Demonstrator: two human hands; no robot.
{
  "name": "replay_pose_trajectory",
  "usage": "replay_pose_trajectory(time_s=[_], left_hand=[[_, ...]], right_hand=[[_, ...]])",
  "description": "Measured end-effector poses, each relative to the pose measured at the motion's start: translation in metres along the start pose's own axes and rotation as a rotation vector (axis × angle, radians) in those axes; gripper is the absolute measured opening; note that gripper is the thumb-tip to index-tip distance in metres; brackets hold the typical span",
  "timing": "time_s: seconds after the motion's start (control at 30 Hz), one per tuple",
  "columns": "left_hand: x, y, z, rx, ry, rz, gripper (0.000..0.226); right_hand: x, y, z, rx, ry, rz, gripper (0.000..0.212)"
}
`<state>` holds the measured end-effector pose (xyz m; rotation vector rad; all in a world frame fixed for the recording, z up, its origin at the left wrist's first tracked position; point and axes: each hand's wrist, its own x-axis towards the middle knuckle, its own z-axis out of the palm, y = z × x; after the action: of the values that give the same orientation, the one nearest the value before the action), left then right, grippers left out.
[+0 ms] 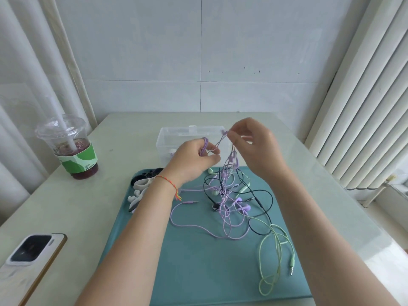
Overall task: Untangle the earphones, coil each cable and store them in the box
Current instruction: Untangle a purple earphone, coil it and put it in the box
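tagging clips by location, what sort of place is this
Probably a home or small office corner, not a workshop: a pale table against a tiled wall, curtains on both sides, and personal items on it, an iced drink cup and a phone.

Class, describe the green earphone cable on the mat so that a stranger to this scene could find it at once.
Start at the teal mat on the table. Go to its near right part, where the green cable lies in long loose loops, its plug by the mat's right edge. It alone is pale green; the others are purple or black.
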<state>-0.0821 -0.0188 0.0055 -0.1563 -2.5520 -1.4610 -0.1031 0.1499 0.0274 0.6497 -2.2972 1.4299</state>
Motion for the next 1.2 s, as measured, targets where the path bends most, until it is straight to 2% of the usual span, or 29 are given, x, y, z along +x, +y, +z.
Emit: replay_pose_trajectory(time_s=[0.1, 0.17, 0.23, 0.3, 0.43, 0.57, 0.67, 0.73, 0.8, 0.93, 1.03, 1.1, 1.2], left_hand=[[0.001, -0.003, 0.000, -0.064, 0.128, -0.035, 0.024], [0.000, -0.001, -0.001, -0.152, 0.198, -0.071, 0.030], [0.001, -0.001, -0.001, -0.197, 0.236, -0.112, 0.033], [0.002, -0.002, -0.001, -0.205, 0.230, -0.128, 0.032], [0.002, -0.007, 0.003, -0.199, 0.161, -0.175, 0.028], [0.004, -0.008, 0.005, -0.328, 0.233, -0.232, 0.029], [0.004, -0.006, 0.007, -0.472, 0.269, -0.246, 0.032], [0.004, -0.006, 0.008, -0.572, 0.222, -0.247, 0.032], [0.002, -0.005, 0.009, -0.621, 0.156, -0.224, 0.029], [-0.002, 0.000, 0.010, -0.550, 0.119, -0.137, 0.016], [-0.003, 0.003, 0.006, -0.583, 0.093, -0.059, 0.018], [-0.003, 0.006, 0.002, -0.653, 0.068, -0.006, 0.019], [-0.004, 0.010, 0.000, -0.729, 0.068, 0.056, 0.020]], right_hand=[[-0.003, -0.001, 0.000, 0.017, -0.232, 0.151, 0.013], [-0.004, 0.005, -0.002, -0.149, -0.448, 0.229, 0.022], [-0.006, 0.012, -0.002, -0.341, -0.622, 0.225, 0.022], [-0.007, 0.016, 0.001, -0.432, -0.681, 0.199, 0.014], [-0.006, 0.016, 0.001, -0.335, -0.626, 0.260, 0.012], [-0.003, 0.018, -0.004, -0.247, -0.506, 0.263, 0.010], [-0.003, 0.018, -0.007, -0.236, -0.574, 0.273, 0.011], [-0.004, 0.015, -0.008, -0.219, -0.628, 0.282, 0.009], [-0.004, 0.013, -0.007, -0.202, -0.623, 0.281, 0.011], [-0.004, 0.012, -0.004, -0.203, -0.557, 0.272, 0.007], [-0.004, 0.012, -0.001, -0.160, -0.436, 0.251, 0.009], [-0.004, 0.010, 0.002, -0.143, -0.440, 0.209, 0.015], [-0.005, 0.008, 0.004, -0.153, -0.453, 0.182, 0.012]])
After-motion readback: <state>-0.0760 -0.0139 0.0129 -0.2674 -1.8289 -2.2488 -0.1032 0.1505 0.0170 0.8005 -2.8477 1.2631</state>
